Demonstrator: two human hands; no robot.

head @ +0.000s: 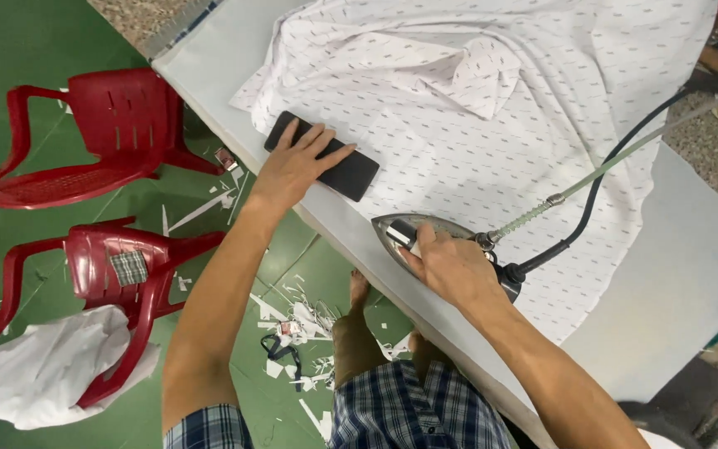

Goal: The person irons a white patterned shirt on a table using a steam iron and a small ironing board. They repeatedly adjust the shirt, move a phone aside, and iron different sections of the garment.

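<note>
My right hand [450,264] is wrapped tight around the handle of the iron [438,237], which sits on the white shirt [492,108] near the front edge of the ironing table [691,274]. My left hand [292,166] lies flat with fingers spread on a black pad [351,170], right by the table's left edge.
</note>
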